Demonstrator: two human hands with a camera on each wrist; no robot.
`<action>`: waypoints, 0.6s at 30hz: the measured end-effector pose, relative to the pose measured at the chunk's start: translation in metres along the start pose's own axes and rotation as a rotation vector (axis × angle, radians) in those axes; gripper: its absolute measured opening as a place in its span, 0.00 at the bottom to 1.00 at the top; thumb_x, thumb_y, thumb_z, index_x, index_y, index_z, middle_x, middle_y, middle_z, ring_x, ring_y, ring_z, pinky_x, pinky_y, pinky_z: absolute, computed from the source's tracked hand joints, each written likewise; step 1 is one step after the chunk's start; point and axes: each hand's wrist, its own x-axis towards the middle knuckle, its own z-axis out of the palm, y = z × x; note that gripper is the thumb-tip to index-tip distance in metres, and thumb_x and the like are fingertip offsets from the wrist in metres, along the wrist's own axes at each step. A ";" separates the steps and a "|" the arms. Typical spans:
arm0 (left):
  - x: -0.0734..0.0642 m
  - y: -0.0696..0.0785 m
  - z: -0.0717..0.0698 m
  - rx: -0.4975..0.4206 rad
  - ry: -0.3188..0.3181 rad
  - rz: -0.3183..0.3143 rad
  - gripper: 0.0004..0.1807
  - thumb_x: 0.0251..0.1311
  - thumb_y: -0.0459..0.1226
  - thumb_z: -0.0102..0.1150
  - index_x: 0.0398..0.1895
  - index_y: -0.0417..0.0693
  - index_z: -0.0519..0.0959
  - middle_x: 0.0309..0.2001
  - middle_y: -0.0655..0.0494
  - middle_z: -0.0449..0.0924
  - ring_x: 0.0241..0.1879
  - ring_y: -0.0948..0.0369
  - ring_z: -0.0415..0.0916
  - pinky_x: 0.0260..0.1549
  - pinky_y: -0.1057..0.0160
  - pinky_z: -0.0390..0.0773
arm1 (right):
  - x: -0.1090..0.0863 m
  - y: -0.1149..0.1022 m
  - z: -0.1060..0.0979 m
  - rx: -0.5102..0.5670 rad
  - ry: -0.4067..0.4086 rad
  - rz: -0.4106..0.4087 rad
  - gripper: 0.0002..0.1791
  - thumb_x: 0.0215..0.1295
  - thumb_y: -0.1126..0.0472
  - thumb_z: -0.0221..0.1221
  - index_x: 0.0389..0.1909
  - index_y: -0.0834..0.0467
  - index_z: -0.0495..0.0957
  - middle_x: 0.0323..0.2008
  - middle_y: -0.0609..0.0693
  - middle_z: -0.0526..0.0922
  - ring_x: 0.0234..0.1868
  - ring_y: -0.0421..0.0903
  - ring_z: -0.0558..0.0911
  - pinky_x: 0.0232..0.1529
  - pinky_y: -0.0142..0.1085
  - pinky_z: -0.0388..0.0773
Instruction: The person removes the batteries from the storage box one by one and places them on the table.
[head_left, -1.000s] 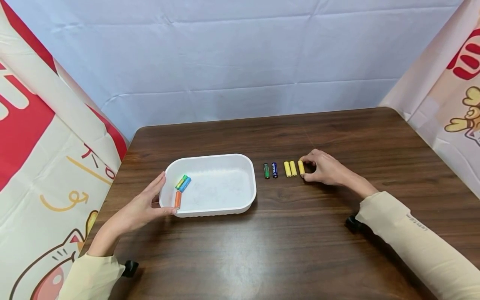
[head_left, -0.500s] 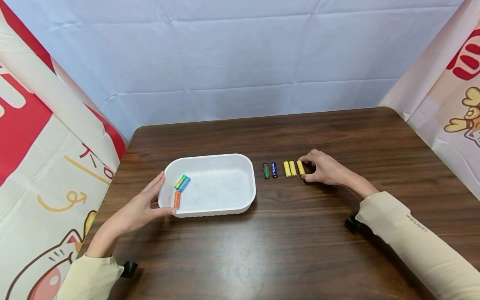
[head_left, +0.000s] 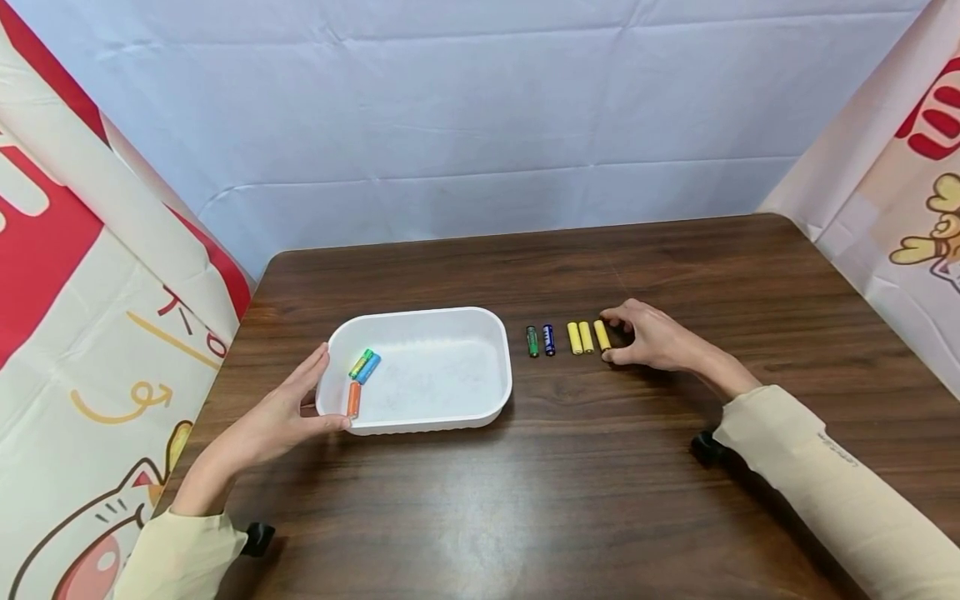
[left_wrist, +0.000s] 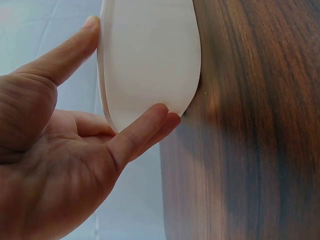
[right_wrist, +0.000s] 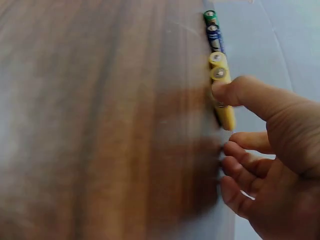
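A white plastic tray stands on the table, with a green battery, a blue battery and an orange battery lying at its left end. My left hand rests against that end, fingers and thumb fairly straight along the wall and near rim. To the tray's right, a dark green battery, a dark blue battery and a pair of yellow batteries lie in a row. Around the rightmost yellow battery is my right hand, thumb at its near end, index finger slightly apart from its far end.
The brown wooden table reaches back to a pale cloth backdrop. Printed cloths hang at the left and right. Blur covers part of the right wrist view.
The rightmost yellow battery has shifted slightly left toward the other yellow pair and tilted a little. My right fingertips have loosened from it. My left hand and the tray stay nearly in place.
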 end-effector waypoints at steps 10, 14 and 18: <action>0.000 0.002 -0.002 0.012 -0.003 0.017 0.58 0.47 0.55 0.66 0.73 0.44 0.43 0.73 0.51 0.35 0.62 0.51 0.57 0.51 0.53 0.71 | 0.016 -0.059 -0.021 0.084 0.184 -0.129 0.28 0.57 0.49 0.64 0.56 0.59 0.74 0.41 0.52 0.78 0.39 0.45 0.75 0.38 0.41 0.73; 0.001 0.002 -0.001 0.008 -0.005 0.004 0.58 0.47 0.55 0.67 0.73 0.45 0.43 0.73 0.50 0.36 0.60 0.50 0.61 0.51 0.53 0.72 | 0.036 -0.105 -0.019 0.153 0.217 -0.247 0.24 0.55 0.52 0.66 0.51 0.59 0.77 0.37 0.50 0.80 0.36 0.43 0.77 0.36 0.38 0.76; 0.001 0.002 -0.001 0.004 -0.008 -0.006 0.58 0.46 0.56 0.66 0.73 0.45 0.42 0.73 0.49 0.35 0.59 0.49 0.62 0.51 0.52 0.72 | 0.058 -0.151 -0.004 0.201 0.175 -0.288 0.20 0.55 0.56 0.66 0.47 0.61 0.79 0.33 0.50 0.81 0.33 0.41 0.77 0.35 0.35 0.76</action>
